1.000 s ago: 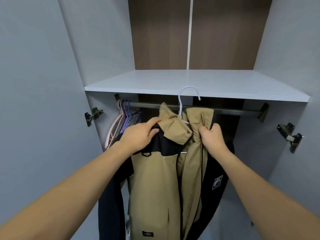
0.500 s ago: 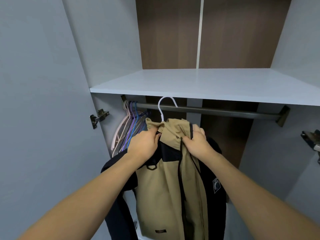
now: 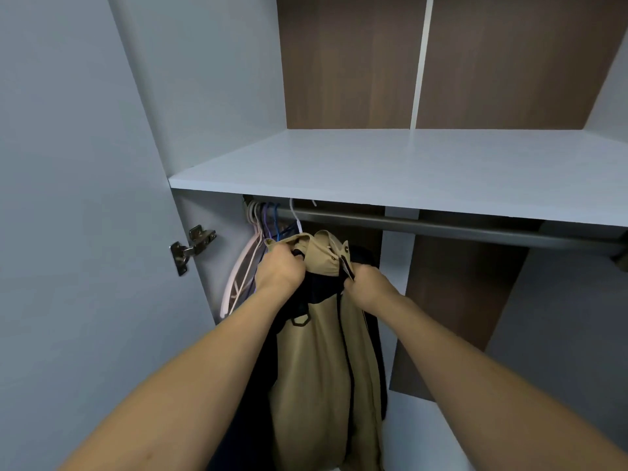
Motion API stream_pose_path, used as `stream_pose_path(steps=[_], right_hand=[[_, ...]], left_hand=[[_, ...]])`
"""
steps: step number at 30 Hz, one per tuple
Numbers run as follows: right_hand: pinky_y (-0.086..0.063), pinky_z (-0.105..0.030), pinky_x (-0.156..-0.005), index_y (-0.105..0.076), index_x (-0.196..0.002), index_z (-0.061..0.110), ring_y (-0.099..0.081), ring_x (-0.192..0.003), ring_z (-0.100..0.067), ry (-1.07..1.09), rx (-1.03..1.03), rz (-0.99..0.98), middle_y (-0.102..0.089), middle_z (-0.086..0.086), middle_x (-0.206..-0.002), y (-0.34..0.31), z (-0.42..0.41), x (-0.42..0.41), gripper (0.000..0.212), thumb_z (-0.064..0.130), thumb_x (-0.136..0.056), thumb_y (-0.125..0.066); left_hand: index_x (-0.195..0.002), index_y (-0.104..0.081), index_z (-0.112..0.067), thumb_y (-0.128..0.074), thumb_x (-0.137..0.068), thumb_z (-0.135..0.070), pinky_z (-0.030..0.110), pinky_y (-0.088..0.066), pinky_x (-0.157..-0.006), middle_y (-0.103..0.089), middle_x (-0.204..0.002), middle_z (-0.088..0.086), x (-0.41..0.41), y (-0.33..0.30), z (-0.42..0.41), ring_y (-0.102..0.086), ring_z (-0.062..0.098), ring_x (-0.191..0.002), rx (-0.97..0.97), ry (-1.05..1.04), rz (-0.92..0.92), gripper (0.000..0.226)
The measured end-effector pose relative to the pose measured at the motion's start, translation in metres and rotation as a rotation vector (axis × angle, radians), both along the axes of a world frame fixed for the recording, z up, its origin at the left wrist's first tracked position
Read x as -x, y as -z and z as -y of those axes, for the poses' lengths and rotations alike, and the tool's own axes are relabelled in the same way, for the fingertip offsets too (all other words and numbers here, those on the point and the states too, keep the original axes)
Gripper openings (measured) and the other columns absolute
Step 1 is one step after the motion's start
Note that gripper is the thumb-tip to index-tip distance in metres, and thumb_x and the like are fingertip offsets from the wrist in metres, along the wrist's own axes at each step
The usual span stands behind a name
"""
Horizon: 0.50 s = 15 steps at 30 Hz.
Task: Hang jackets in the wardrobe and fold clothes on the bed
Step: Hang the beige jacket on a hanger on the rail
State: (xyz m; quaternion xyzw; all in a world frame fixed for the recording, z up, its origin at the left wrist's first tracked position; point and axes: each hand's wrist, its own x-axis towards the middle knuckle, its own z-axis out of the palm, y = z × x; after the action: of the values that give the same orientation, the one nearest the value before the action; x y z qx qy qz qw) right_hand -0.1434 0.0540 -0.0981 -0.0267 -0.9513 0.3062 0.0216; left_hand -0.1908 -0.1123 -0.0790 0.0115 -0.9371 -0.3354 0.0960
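While both hands reach into an open wardrobe, they hold a tan and navy jacket [image 3: 323, 362] up by its collar. Fingers of the left hand [image 3: 278, 270] curl round the collar's left side, and the right hand [image 3: 368, 283] pinches the fabric on the right, with the two hands close together but apart. A white hanger [image 3: 295, 215] rises from the collar, its hook at the dark rail [image 3: 458, 227] just under the pale shelf [image 3: 407, 171]; whether it rests on the rail cannot be told. Left of the jacket, several empty hangers [image 3: 253, 253] in pink, purple and blue hang bunched at the rail's end. A metal hinge [image 3: 192, 244] sits on the left wall.
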Motion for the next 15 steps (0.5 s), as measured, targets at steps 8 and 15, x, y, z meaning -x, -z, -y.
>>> stream_pose_path(steps=[8, 15], right_hand=[[-0.048, -0.031, -0.074, -0.057, -0.118, 0.006, -0.059, -0.095, -0.028, 0.035, -0.009, -0.046, -0.059, -0.015, -0.108, 0.029, 0.014, 0.072, 0.025, 0.016, -0.099, -0.044], [-0.043, -0.027, -0.066, -0.061, -0.107, 0.012, -0.060, -0.086, -0.025, 0.010, -0.013, -0.042, -0.061, -0.009, -0.098, 0.100, 0.002, 0.122, 0.019, 0.017, -0.097, -0.045]], left_hand=[[-0.112, -0.064, -0.008, -0.053, -0.091, -0.018, 0.034, -0.045, -0.077, -0.065, -0.112, 0.017, 0.075, 0.010, -0.009, -0.061, 0.035, -0.100, -0.056, -0.011, 0.043, 0.026], [-0.113, -0.063, -0.008, -0.047, -0.094, -0.013, 0.034, -0.041, -0.077, -0.064, -0.116, 0.017, 0.105, 0.081, -0.021, -0.060, 0.035, -0.106, 0.080, -0.022, -0.056, 0.025]])
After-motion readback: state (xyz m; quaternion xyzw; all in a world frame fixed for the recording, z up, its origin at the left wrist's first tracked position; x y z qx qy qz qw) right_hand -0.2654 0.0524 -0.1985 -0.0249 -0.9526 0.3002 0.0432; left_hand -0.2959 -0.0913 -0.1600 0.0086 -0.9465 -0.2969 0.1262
